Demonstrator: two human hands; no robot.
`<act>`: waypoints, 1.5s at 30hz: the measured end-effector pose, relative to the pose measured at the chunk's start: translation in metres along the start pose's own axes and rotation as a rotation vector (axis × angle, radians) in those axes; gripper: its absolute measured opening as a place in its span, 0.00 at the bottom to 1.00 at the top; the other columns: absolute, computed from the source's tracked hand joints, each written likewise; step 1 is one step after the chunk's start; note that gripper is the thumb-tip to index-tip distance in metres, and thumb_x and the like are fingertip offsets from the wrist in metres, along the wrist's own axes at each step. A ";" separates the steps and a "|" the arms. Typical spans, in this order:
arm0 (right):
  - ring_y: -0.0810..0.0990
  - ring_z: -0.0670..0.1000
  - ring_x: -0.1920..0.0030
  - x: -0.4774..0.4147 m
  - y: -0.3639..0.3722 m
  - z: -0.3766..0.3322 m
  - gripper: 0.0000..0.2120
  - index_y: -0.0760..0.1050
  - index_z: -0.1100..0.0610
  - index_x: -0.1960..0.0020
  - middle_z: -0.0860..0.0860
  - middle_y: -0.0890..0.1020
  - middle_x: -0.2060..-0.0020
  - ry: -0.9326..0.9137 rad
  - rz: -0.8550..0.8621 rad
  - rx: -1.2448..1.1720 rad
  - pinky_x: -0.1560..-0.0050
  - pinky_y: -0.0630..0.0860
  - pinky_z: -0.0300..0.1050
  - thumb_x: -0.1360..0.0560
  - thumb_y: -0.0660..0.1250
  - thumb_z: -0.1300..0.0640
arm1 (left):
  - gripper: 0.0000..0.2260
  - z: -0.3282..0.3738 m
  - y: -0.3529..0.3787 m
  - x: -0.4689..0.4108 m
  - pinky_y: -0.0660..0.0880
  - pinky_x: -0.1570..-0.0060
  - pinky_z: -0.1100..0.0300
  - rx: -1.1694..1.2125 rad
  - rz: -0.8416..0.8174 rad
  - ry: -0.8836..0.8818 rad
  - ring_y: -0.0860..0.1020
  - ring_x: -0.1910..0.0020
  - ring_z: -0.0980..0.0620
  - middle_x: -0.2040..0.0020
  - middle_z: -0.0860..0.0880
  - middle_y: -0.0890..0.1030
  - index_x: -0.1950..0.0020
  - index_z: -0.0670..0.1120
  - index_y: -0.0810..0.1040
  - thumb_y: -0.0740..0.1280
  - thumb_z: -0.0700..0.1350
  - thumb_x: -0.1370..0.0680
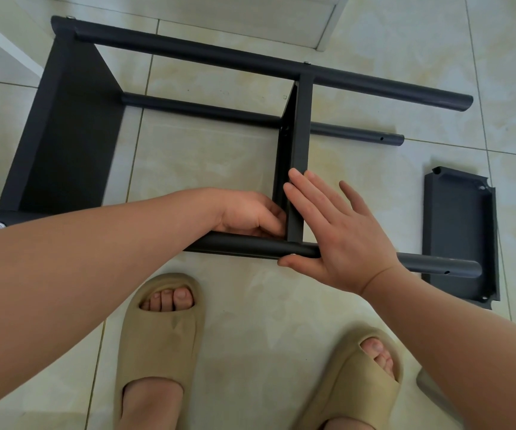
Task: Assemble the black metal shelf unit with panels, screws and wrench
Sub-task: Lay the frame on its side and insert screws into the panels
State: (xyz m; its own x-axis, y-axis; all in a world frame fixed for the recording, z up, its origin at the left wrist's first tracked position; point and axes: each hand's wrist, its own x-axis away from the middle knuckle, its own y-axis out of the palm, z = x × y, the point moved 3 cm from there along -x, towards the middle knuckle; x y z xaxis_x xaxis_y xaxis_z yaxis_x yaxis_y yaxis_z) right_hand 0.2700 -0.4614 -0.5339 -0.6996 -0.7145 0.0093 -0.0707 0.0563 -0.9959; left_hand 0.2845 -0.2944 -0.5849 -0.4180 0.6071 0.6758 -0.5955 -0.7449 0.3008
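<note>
Hiding near pole (250,245): left forearm (95,240)

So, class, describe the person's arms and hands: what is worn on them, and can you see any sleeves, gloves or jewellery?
The left forearm and right forearm are bare as far as the picture's edge; no sleeve shows. The left hand and right hand wear no gloves, and no ring, watch or bracelet is visible on either.
</note>
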 end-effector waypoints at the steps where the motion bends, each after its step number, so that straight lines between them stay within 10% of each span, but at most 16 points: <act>1: 0.55 0.51 0.19 0.000 0.000 0.000 0.45 0.59 0.57 0.19 0.50 0.57 0.19 0.000 0.000 -0.001 0.25 0.61 0.65 0.24 0.52 0.26 | 0.05 0.000 -0.001 -0.001 0.78 0.53 0.56 0.036 -0.023 0.003 0.80 0.59 0.47 0.57 0.39 0.79 0.50 0.38 0.78 0.64 0.32 0.22; 6: 0.56 0.52 0.19 0.000 0.001 0.000 0.45 0.60 0.57 0.19 0.51 0.58 0.19 -0.005 0.010 -0.008 0.25 0.61 0.65 0.24 0.52 0.26 | 0.09 0.007 0.003 0.006 0.77 0.60 0.59 0.110 0.024 0.015 0.79 0.65 0.51 0.62 0.45 0.79 0.54 0.43 0.77 0.63 0.30 0.23; 11: 0.57 0.52 0.19 0.000 0.001 0.002 0.45 0.59 0.57 0.19 0.51 0.57 0.19 -0.015 0.010 -0.011 0.26 0.63 0.64 0.24 0.53 0.26 | 0.14 0.020 -0.003 0.040 0.74 0.49 0.55 -0.803 0.230 -0.104 0.79 0.56 0.50 0.57 0.49 0.83 0.56 0.47 0.81 0.62 0.54 0.18; 16: 0.49 0.49 0.18 0.001 -0.005 -0.002 0.46 0.52 0.54 0.17 0.46 0.49 0.18 0.021 -0.143 -0.069 0.22 0.58 0.61 0.25 0.47 0.24 | 0.21 0.023 0.004 0.096 0.77 0.53 0.55 -0.850 0.155 -0.293 0.81 0.60 0.49 0.56 0.48 0.84 0.49 0.46 0.79 0.61 0.64 0.21; 23: 0.46 0.47 0.18 -0.024 -0.075 0.000 0.41 0.45 0.46 0.17 0.42 0.44 0.18 0.179 -0.431 -0.020 0.20 0.49 0.56 0.23 0.51 0.27 | 0.06 0.056 0.022 0.119 0.66 0.65 0.60 -1.087 0.454 -0.131 0.75 0.60 0.51 0.58 0.50 0.76 0.51 0.50 0.75 0.70 0.49 0.22; 33: 0.46 0.53 0.18 -0.002 -0.160 -0.011 0.29 0.45 0.44 0.19 0.48 0.51 0.18 0.369 -0.179 -0.021 0.23 0.42 0.69 0.15 0.52 0.58 | 0.08 0.141 0.036 0.175 0.67 0.62 0.57 -1.092 0.756 0.039 0.74 0.58 0.50 0.59 0.51 0.75 0.58 0.52 0.74 0.70 0.50 0.22; 45: 0.38 0.49 0.19 -0.001 -0.164 -0.005 0.31 0.39 0.45 0.18 0.45 0.39 0.18 0.405 -0.136 -0.007 0.21 0.42 0.65 0.16 0.49 0.40 | 0.04 0.137 0.026 0.169 0.65 0.51 0.52 -1.104 1.064 0.175 0.75 0.51 0.45 0.51 0.49 0.75 0.45 0.54 0.75 0.62 0.49 0.18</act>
State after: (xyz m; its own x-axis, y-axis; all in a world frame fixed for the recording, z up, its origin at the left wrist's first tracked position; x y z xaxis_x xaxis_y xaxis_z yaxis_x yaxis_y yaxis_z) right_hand 0.2785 -0.4663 -0.3698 -0.9064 -0.3839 0.1765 -0.1853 -0.0142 -0.9826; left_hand 0.2923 -0.2492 -0.3708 -0.9898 0.0284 0.1396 -0.1414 -0.3191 -0.9371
